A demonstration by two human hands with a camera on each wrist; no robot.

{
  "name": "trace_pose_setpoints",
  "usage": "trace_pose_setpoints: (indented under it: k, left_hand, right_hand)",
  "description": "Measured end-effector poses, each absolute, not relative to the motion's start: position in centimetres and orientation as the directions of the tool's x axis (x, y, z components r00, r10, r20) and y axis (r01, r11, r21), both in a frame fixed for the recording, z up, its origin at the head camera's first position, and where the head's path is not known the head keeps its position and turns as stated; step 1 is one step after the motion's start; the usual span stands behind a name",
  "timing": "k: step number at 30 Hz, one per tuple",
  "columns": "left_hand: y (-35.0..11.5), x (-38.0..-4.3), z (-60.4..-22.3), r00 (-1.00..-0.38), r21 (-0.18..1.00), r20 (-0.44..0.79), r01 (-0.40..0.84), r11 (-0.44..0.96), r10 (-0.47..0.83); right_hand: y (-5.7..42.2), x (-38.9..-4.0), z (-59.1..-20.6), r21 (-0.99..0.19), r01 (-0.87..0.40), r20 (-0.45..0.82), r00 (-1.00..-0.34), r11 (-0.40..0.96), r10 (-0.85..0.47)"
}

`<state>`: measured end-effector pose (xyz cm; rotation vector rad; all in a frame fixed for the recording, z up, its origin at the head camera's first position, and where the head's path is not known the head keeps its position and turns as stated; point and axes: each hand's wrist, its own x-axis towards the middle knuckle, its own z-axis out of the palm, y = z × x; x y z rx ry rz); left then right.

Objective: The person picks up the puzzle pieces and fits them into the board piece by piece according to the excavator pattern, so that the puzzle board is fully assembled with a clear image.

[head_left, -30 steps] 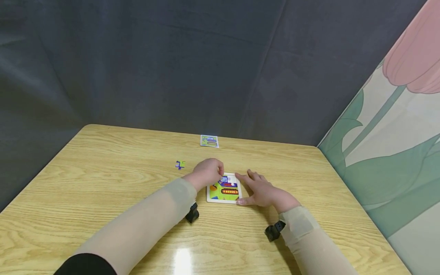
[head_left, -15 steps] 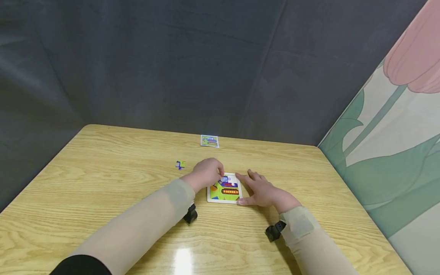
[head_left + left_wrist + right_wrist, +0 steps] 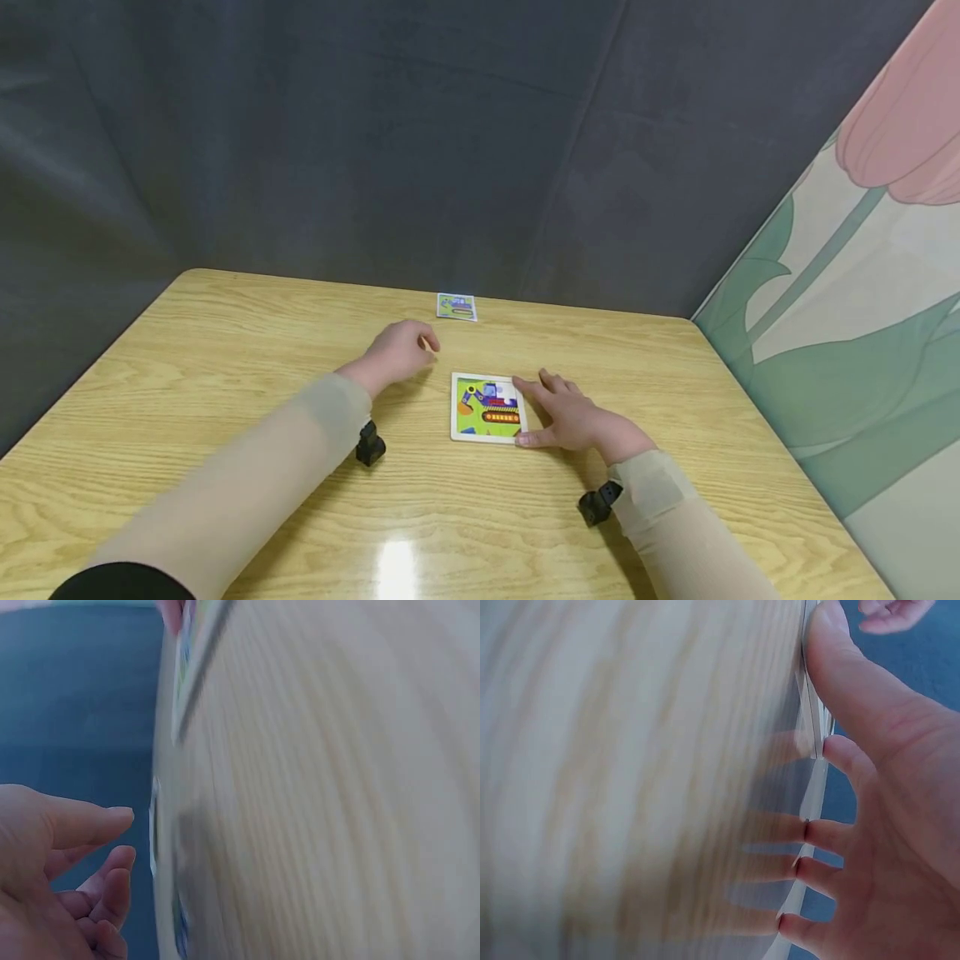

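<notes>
A square excavator jigsaw puzzle (image 3: 483,425) lies in its white-rimmed tray (image 3: 454,408), with a pale, pieceless patch at the upper right. My right hand (image 3: 567,417) rests at the tray's right side, thumb on the near corner and index finger at the far one, the other fingers spread on the table. To the left of the tray hovers my left hand (image 3: 397,352), fingers loosely bent and nothing between them. Below it in the left wrist view is a blurred blue-green puzzle piece (image 3: 181,926); the hand hides it in the head view.
A small picture card (image 3: 457,307) with the same excavator lies near the back edge of the wooden table (image 3: 247,350). Behind the table hangs a dark curtain (image 3: 375,150), and a wall with a tulip print (image 3: 862,333) borders the right side.
My left hand has come off the puzzle's upper left and moved left and back, over the loose piece's spot. The excavator's arm now shows. The right hand has stayed in place.
</notes>
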<state>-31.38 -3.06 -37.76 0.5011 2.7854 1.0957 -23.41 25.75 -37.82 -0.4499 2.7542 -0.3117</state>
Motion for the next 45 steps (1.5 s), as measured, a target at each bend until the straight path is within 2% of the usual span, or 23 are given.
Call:
trace_pose_setpoints:
  k: [8, 17, 24, 33, 45]
  left_hand:
    - [-8.1, -32.8, -38.0, -0.957, 0.695, -0.056, 0.168, 0.699, 0.285]
    - [-9.1, -32.6, -38.6, -0.936, 0.667, -0.128, 0.163, 0.727, 0.327]
    - [-8.8, -32.3, -38.6, -0.939, 0.642, -0.078, 0.211, 0.737, 0.336]
    - [-8.0, -32.2, -38.6, -0.938, 0.682, 0.008, 0.259, 0.684, 0.346]
    - [-3.6, -31.8, -37.1, -0.921, 0.722, 0.06, 0.306, 0.621, 0.384]
  right_hand:
    - [25.7, -23.9, -37.8, -0.264, -0.277, -0.275, -0.896, 0.924, -0.348]
    - [25.7, -23.3, -37.8, -0.261, -0.259, -0.294, -0.896, 0.93, -0.333]
    - [25.7, -23.1, -37.6, -0.266, -0.265, -0.28, -0.899, 0.927, -0.338]
    - [25.7, -23.6, -37.6, -0.259, -0.269, -0.287, -0.896, 0.928, -0.34]
    - [25.8, -23.6, -37.8, -0.255, -0.267, -0.289, -0.896, 0.929, -0.337]
